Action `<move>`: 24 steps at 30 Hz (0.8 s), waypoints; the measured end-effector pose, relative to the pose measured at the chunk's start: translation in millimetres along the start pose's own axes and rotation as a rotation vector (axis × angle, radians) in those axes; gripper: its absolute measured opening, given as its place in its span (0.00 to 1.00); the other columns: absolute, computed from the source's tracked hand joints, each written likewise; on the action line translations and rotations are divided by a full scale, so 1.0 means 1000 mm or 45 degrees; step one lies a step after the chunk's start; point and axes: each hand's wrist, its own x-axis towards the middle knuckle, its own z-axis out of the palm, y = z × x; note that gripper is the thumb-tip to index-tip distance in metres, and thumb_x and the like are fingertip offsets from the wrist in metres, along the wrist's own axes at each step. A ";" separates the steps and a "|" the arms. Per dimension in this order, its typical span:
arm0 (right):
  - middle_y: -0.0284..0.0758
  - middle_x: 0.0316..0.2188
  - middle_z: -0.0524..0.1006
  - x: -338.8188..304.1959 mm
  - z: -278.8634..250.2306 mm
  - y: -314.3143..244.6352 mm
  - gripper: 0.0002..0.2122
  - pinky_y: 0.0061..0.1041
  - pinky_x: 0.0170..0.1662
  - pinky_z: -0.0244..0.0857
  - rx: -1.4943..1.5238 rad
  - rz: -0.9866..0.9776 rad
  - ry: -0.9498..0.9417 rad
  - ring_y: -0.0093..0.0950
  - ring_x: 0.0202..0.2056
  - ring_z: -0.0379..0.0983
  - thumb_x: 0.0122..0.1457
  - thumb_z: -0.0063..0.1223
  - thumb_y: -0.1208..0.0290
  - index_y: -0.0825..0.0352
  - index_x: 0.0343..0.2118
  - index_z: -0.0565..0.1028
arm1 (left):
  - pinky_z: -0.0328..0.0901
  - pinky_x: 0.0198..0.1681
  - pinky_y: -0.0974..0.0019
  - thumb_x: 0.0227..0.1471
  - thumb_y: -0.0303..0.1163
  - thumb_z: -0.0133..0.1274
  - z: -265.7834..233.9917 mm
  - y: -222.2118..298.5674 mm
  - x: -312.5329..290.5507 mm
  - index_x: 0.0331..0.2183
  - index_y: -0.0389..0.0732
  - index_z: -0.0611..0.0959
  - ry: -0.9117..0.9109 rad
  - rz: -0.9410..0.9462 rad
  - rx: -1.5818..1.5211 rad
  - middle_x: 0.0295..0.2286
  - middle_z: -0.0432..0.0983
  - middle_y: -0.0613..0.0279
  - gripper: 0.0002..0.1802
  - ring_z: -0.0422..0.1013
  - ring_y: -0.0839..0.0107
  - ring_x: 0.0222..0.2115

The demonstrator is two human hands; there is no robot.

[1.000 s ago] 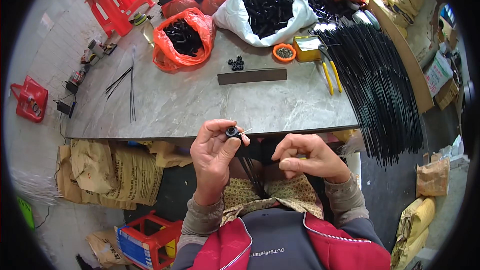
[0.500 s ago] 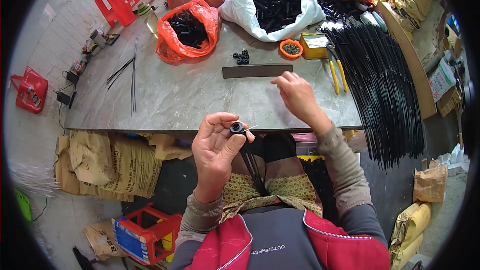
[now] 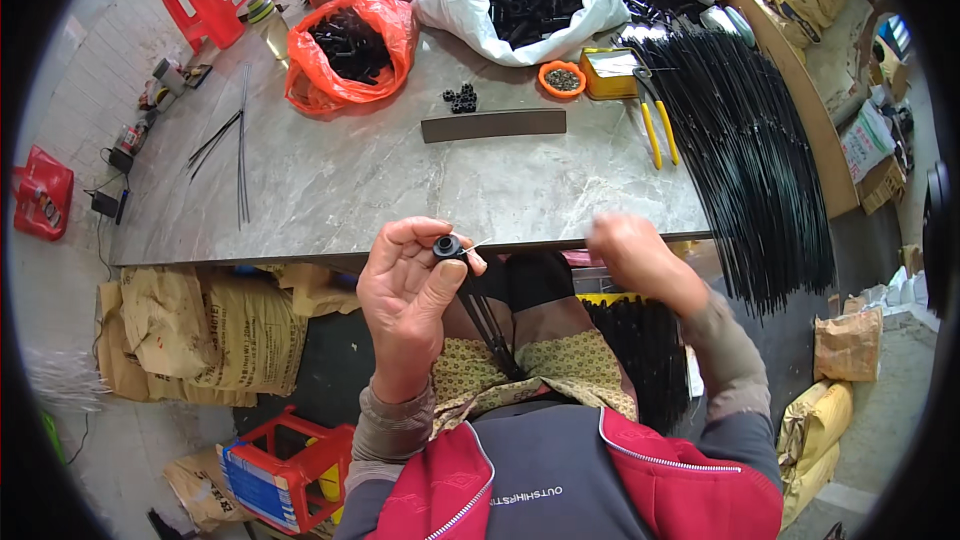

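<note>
Between thumb and fingers, my left hand [image 3: 402, 290] pinches a small black round plastic fitting [image 3: 447, 245] with a hole in its middle. A thin pale strand sticks out beside the fitting. Several thin black rods [image 3: 487, 325] run down from this grip toward my lap. My right hand [image 3: 640, 255] is at the table's near edge, apart from the left; motion smears its fingers, so what they hold, if anything, does not show. Farther in on the table lie a dark flat strip [image 3: 494, 126] and a little cluster of black fittings [image 3: 460, 98].
An orange dish of small metal parts [image 3: 562, 80], a yellow tin [image 3: 609, 75] and yellow-handled pliers [image 3: 657, 130] stand right of centre. Black rods [image 3: 750, 160] overhang the right edge. A red bag [image 3: 350, 50] and a white sack [image 3: 530, 0] hold black parts. Loose rods [image 3: 243, 150] lie left.
My right hand has come back from above the table, near the dark strip, to the near edge. My left hand keeps its grip on the fitting. The whole view has shifted slightly.
</note>
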 end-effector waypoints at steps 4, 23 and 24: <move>0.41 0.30 0.79 -0.078 -0.045 -0.027 0.04 0.36 0.38 0.70 0.747 0.214 -0.449 0.40 0.36 0.78 0.52 0.57 0.72 0.67 0.29 0.77 | 0.70 0.40 0.63 0.55 0.24 0.58 0.007 -0.004 0.002 0.46 0.30 0.73 -0.039 -0.014 -0.045 0.35 0.75 0.52 0.18 0.73 0.66 0.33; 0.37 0.42 0.73 0.077 0.014 0.052 0.08 0.36 0.48 0.60 -0.128 0.314 0.710 0.38 0.47 0.68 0.61 0.51 0.69 0.65 0.40 0.77 | 0.67 0.40 0.66 0.56 0.26 0.58 0.015 0.006 -0.010 0.45 0.30 0.74 -0.005 0.067 0.137 0.34 0.74 0.55 0.17 0.73 0.67 0.33; 0.37 0.42 0.73 0.082 0.012 0.048 0.09 0.37 0.49 0.60 -0.126 0.342 0.698 0.37 0.47 0.67 0.61 0.51 0.68 0.65 0.40 0.77 | 0.67 0.40 0.67 0.56 0.26 0.58 0.013 0.006 -0.010 0.45 0.30 0.74 0.000 0.070 0.134 0.34 0.74 0.55 0.17 0.73 0.67 0.33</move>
